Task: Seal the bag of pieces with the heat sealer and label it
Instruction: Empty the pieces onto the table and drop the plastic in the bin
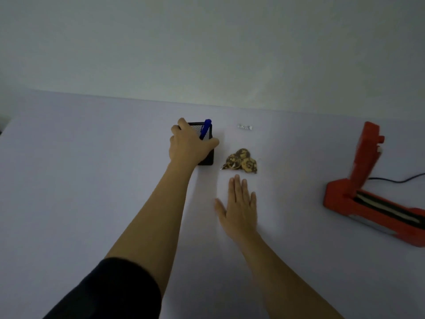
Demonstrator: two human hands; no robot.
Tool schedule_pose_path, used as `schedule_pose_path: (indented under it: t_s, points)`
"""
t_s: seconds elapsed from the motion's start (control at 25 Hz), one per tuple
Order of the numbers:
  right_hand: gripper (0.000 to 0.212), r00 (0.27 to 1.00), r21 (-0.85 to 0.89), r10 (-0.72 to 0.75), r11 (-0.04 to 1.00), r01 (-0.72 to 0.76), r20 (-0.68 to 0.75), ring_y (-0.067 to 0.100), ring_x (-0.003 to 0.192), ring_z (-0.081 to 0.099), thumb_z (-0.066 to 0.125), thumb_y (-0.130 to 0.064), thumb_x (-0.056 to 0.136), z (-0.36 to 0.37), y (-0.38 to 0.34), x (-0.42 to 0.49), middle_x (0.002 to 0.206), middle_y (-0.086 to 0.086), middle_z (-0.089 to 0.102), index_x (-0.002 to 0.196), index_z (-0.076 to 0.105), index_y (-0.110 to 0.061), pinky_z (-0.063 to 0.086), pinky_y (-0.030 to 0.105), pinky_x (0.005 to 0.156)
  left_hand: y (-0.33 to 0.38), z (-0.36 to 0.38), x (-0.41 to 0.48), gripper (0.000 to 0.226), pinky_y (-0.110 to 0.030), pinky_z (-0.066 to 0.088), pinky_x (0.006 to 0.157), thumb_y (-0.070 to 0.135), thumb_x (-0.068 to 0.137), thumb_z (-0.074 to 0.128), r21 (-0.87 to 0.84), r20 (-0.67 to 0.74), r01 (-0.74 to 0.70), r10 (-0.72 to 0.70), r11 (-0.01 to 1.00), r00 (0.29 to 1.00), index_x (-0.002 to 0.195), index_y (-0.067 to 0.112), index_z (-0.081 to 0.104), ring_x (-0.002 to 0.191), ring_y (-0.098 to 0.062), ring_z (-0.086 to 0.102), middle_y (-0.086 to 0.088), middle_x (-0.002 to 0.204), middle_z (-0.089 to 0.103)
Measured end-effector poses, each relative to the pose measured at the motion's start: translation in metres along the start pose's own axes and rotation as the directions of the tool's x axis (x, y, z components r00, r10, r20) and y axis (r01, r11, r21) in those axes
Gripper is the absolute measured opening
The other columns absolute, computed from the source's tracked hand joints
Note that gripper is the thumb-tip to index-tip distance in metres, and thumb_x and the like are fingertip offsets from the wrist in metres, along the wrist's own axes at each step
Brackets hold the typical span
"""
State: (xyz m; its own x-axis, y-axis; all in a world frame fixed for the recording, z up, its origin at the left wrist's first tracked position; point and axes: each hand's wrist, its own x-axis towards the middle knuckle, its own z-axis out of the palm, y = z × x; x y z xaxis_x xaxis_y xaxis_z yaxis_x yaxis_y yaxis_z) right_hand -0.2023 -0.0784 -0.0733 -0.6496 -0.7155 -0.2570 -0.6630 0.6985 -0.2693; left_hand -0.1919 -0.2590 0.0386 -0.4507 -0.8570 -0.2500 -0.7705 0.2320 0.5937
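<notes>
A clear bag of brown patterned round pieces lies on the pale table. My right hand rests flat on the table just in front of the bag, fingers together, holding nothing. My left hand grips a black mesh pen holder left of the bag; a blue marker stands in it. A small white label lies behind the bag. The red heat sealer sits at the far right with its arm raised.
A black cable runs off to the right from the sealer. A plain wall rises behind the table's far edge. My dark left sleeve fills the lower left.
</notes>
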Motion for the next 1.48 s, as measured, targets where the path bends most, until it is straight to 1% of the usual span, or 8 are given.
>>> schedule_pose_path:
  t_s: [0.12,0.32,0.68,0.92,1.04,1.16,1.28,1.48]
  points:
    - [0.073,1.0,0.017,0.01,1.0,-0.01,-0.004,0.018,0.139,-0.023,0.009,-0.062,0.09,0.003,0.004,0.017,0.153,-0.001,-0.021,0.142,-0.019,-0.019,-0.012,0.04,0.111,0.036,0.016,0.056,0.085,-0.035,0.04,0.072,0.043,0.07,0.071,0.073,0.015,-0.056,0.055,0.996,0.998,0.132,0.004,0.028,0.111,-0.033,0.046,-0.016,0.127,0.035]
    - [0.073,0.995,-0.031,0.034,0.999,-0.037,-0.092,0.024,0.141,0.021,0.013,-0.06,0.092,0.018,0.0,-0.008,0.152,0.006,0.029,0.145,0.024,-0.011,0.022,0.046,0.111,0.04,0.025,0.084,0.085,-0.035,0.039,0.069,0.043,0.071,0.071,0.09,-0.052,-0.065,0.069,0.994,0.996,0.133,0.004,0.027,0.109,-0.033,0.048,-0.016,0.126,0.037]
    - [0.073,0.989,-0.042,0.012,0.999,-0.018,-0.147,0.02,0.141,0.014,0.016,-0.06,0.092,0.018,0.0,-0.008,0.154,0.003,0.026,0.146,0.023,-0.012,0.011,0.042,0.11,0.056,0.029,0.107,0.083,-0.038,0.041,0.075,0.045,0.072,0.071,-0.002,-0.102,-0.068,0.068,0.998,0.992,0.128,0.001,0.029,0.111,-0.034,0.047,-0.016,0.126,0.04]
    - [0.073,0.99,-0.045,0.009,0.999,-0.016,-0.144,0.021,0.142,0.014,0.016,-0.061,0.092,0.019,0.002,-0.009,0.154,0.003,0.023,0.146,0.019,-0.013,0.008,0.042,0.111,0.063,0.021,0.089,0.089,-0.05,0.038,0.091,0.069,0.074,0.054,0.11,-0.18,-0.003,0.023,0.994,0.983,0.131,0.003,0.032,0.116,-0.034,0.044,-0.013,0.128,0.043]
    - [0.072,0.989,-0.038,0.022,0.999,-0.028,-0.146,0.022,0.144,0.015,0.018,-0.059,0.092,0.018,0.001,-0.011,0.155,0.002,0.016,0.147,0.014,-0.013,0.004,0.041,0.112,0.041,0.026,0.045,0.069,-0.047,0.041,0.093,0.045,0.086,0.055,-0.035,-0.252,-0.115,0.103,0.993,0.962,0.135,0.001,0.032,0.118,-0.034,0.042,-0.016,0.134,0.041]
    - [0.074,0.992,-0.017,0.006,1.0,-0.008,-0.126,0.02,0.145,0.005,0.019,-0.058,0.09,0.017,-0.003,-0.011,0.157,-0.001,0.004,0.148,0.006,-0.014,0.003,0.044,0.117,-0.018,0.036,-0.03,0.057,-0.036,0.036,0.101,0.018,0.089,0.056,-0.137,-0.155,-0.204,0.182,0.969,0.971,0.138,0.0,0.033,0.123,-0.032,0.04,-0.019,0.137,0.041]
    - [0.074,0.991,-0.03,0.018,0.999,-0.023,-0.134,0.022,0.145,0.01,0.021,-0.057,0.09,0.016,-0.005,-0.012,0.158,0.003,0.012,0.148,0.013,-0.012,0.008,0.045,0.115,-0.09,0.039,-0.097,0.039,-0.033,0.038,0.099,0.011,0.09,0.053,-0.069,-0.072,-0.15,0.145,0.986,0.987,0.128,0.002,0.049,0.118,-0.031,0.048,-0.016,0.129,0.052]
    - [0.075,0.997,-0.025,-0.002,1.0,0.0,-0.076,0.021,0.146,0.001,0.019,-0.057,0.09,0.017,-0.004,-0.015,0.159,0.002,0.003,0.149,0.004,-0.013,0.003,0.045,0.116,-0.173,0.017,-0.166,0.024,-0.034,0.043,0.086,0.0,0.083,0.06,0.048,-0.1,-0.07,0.075,0.996,0.992,0.106,0.0,0.066,0.101,-0.036,0.057,-0.017,0.11,0.064]
